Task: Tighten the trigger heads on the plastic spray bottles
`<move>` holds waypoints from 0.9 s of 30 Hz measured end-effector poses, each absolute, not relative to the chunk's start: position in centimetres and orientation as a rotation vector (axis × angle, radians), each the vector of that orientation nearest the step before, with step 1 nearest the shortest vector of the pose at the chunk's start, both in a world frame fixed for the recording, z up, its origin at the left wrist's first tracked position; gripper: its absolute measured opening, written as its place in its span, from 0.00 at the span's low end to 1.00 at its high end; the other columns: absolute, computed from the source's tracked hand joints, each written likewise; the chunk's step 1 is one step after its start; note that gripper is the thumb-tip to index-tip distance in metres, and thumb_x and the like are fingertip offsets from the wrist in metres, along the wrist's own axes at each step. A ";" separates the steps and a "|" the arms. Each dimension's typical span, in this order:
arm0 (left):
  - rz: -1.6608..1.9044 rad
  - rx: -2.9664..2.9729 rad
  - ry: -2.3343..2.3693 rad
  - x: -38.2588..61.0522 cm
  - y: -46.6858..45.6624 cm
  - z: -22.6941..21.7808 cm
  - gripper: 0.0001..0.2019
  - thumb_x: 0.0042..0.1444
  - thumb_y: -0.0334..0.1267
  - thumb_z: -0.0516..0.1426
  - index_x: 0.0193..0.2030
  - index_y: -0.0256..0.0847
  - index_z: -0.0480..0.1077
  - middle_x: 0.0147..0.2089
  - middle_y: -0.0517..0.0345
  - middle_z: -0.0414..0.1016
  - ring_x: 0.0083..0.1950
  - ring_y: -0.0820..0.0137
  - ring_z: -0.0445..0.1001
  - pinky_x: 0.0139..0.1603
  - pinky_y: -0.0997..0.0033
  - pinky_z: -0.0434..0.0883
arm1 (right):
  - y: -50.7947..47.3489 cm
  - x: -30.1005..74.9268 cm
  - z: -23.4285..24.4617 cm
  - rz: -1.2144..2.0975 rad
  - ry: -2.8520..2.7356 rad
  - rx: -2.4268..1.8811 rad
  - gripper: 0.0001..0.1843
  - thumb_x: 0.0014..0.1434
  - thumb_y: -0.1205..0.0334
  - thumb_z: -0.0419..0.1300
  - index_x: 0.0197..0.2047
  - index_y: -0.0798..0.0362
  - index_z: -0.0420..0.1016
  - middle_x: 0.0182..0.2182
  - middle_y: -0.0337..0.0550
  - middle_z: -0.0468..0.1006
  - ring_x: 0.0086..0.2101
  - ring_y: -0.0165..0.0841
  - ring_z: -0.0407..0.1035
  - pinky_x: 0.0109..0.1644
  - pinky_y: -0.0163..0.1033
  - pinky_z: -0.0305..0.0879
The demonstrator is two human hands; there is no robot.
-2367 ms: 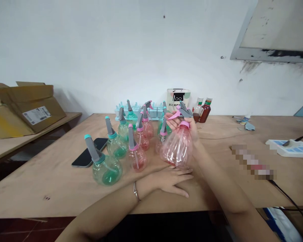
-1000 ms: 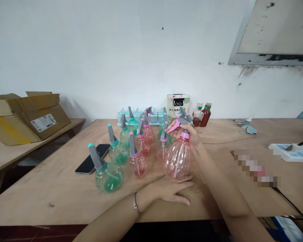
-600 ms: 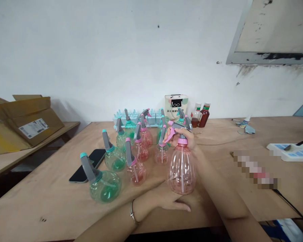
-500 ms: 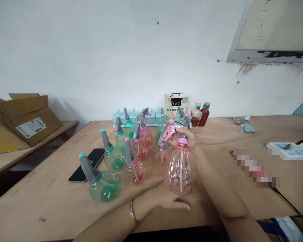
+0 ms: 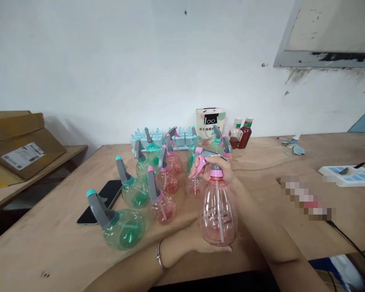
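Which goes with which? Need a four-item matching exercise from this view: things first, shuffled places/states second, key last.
Things
1. right hand
2. phone
3. cardboard box
4. paper bag

Places/states
A. on the side table at far left
B. cream, with print on its front
C. gripping a pink spray bottle by its head
D. lying flat, partly hidden by a green spray bottle

Pairs: 1-C, 2-D, 3-A, 4-B

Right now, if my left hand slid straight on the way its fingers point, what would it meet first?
Your left hand points toward your right forearm, so that likely comes first. Depth is unclear: the forearm may be raised clear, and your held pink spray bottle overlaps the hand in view.
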State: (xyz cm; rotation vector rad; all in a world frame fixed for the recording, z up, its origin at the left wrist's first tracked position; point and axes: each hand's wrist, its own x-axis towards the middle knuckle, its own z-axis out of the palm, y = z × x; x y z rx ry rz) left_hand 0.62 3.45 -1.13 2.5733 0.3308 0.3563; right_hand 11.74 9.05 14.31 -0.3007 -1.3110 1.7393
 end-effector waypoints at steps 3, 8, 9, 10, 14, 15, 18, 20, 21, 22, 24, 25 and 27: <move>0.347 2.538 0.337 0.6 3.3 -0.7 0.31 0.64 0.55 0.53 0.69 0.44 0.56 0.69 0.51 0.61 0.69 0.58 0.61 0.71 0.58 0.57 | 8.9 11.6 14.4 1.747 -1.312 -0.276 0.13 0.49 0.52 0.61 0.30 0.53 0.68 0.27 0.46 0.79 0.36 0.40 0.76 0.41 0.43 0.71; 0.335 2.589 0.347 0.4 3.4 -0.5 0.33 0.64 0.56 0.52 0.71 0.43 0.54 0.72 0.49 0.55 0.73 0.58 0.54 0.73 0.55 0.53 | 9.0 11.5 14.4 1.669 -1.326 -0.318 0.13 0.50 0.52 0.60 0.26 0.52 0.67 0.21 0.43 0.75 0.29 0.37 0.74 0.29 0.36 0.67; 0.320 2.608 0.356 0.4 3.5 -0.6 0.33 0.64 0.56 0.52 0.71 0.41 0.54 0.73 0.47 0.53 0.73 0.57 0.52 0.73 0.54 0.51 | 9.1 11.5 14.3 1.652 -1.330 -0.345 0.13 0.51 0.53 0.60 0.25 0.53 0.67 0.19 0.41 0.73 0.27 0.35 0.73 0.26 0.34 0.65; 0.304 2.626 0.365 0.5 3.6 -0.7 0.34 0.64 0.57 0.51 0.71 0.40 0.54 0.73 0.45 0.52 0.74 0.56 0.51 0.74 0.53 0.50 | 9.1 11.5 14.1 1.640 -1.338 -0.371 0.13 0.53 0.53 0.59 0.24 0.53 0.67 0.18 0.40 0.72 0.25 0.33 0.71 0.25 0.33 0.63; 0.316 2.666 0.359 0.6 3.7 -0.9 0.34 0.64 0.57 0.51 0.69 0.37 0.57 0.73 0.43 0.53 0.73 0.55 0.52 0.74 0.52 0.49 | 9.1 11.4 13.7 1.680 -1.363 -0.394 0.13 0.53 0.53 0.61 0.26 0.55 0.70 0.21 0.40 0.74 0.25 0.30 0.72 0.29 0.32 0.65; 0.338 2.669 0.346 0.6 3.7 -0.8 0.33 0.64 0.57 0.51 0.69 0.38 0.57 0.72 0.44 0.54 0.73 0.56 0.53 0.74 0.53 0.49 | 9.1 11.4 13.6 1.696 -1.371 -0.374 0.13 0.53 0.53 0.61 0.28 0.55 0.71 0.22 0.41 0.76 0.28 0.31 0.73 0.31 0.33 0.67; 0.344 2.682 0.333 0.5 3.5 -0.2 0.33 0.65 0.56 0.50 0.69 0.36 0.57 0.72 0.44 0.56 0.73 0.59 0.53 0.74 0.56 0.49 | 9.1 11.5 13.7 1.712 -1.385 -0.300 0.13 0.52 0.53 0.63 0.31 0.55 0.71 0.27 0.44 0.78 0.35 0.35 0.76 0.37 0.35 0.69; 0.304 2.696 0.362 0.5 3.4 0.0 0.34 0.64 0.57 0.51 0.69 0.33 0.58 0.72 0.42 0.54 0.74 0.57 0.51 0.74 0.55 0.47 | 9.1 11.6 13.8 1.686 -1.370 -0.267 0.12 0.52 0.53 0.62 0.31 0.54 0.71 0.29 0.45 0.79 0.36 0.35 0.76 0.39 0.37 0.70; 0.288 2.699 0.382 0.5 3.3 0.1 0.35 0.64 0.57 0.52 0.68 0.32 0.58 0.72 0.41 0.54 0.74 0.57 0.51 0.74 0.55 0.47 | 9.2 11.7 13.8 1.677 -1.365 -0.259 0.12 0.53 0.53 0.62 0.32 0.54 0.71 0.29 0.45 0.79 0.36 0.36 0.76 0.39 0.37 0.70; 0.278 2.700 0.391 0.5 3.3 0.1 0.35 0.64 0.57 0.52 0.68 0.32 0.58 0.72 0.41 0.53 0.74 0.57 0.50 0.74 0.55 0.47 | 9.3 11.8 13.9 1.670 -1.359 -0.258 0.13 0.53 0.52 0.62 0.32 0.54 0.71 0.29 0.44 0.79 0.35 0.35 0.76 0.38 0.37 0.70; 0.285 2.689 0.394 0.5 3.3 0.0 0.34 0.64 0.56 0.52 0.68 0.33 0.58 0.73 0.43 0.53 0.74 0.58 0.50 0.74 0.56 0.48 | 9.4 11.9 13.9 1.655 -1.340 -0.282 0.12 0.53 0.52 0.62 0.31 0.54 0.70 0.26 0.42 0.77 0.31 0.33 0.74 0.34 0.35 0.69; 0.298 2.682 0.393 0.5 3.3 -0.1 0.34 0.64 0.56 0.52 0.68 0.34 0.58 0.73 0.43 0.53 0.74 0.59 0.50 0.74 0.56 0.48 | 9.4 11.9 14.0 1.642 -1.326 -0.302 0.12 0.53 0.53 0.61 0.29 0.54 0.70 0.24 0.41 0.76 0.28 0.32 0.73 0.31 0.34 0.68; 0.319 2.677 0.389 0.6 3.3 -0.4 0.33 0.64 0.55 0.52 0.68 0.33 0.59 0.72 0.43 0.54 0.74 0.59 0.52 0.74 0.58 0.48 | 9.4 11.9 14.1 1.619 -1.295 -0.345 0.13 0.53 0.53 0.61 0.26 0.54 0.69 0.19 0.38 0.73 0.23 0.29 0.69 0.27 0.32 0.65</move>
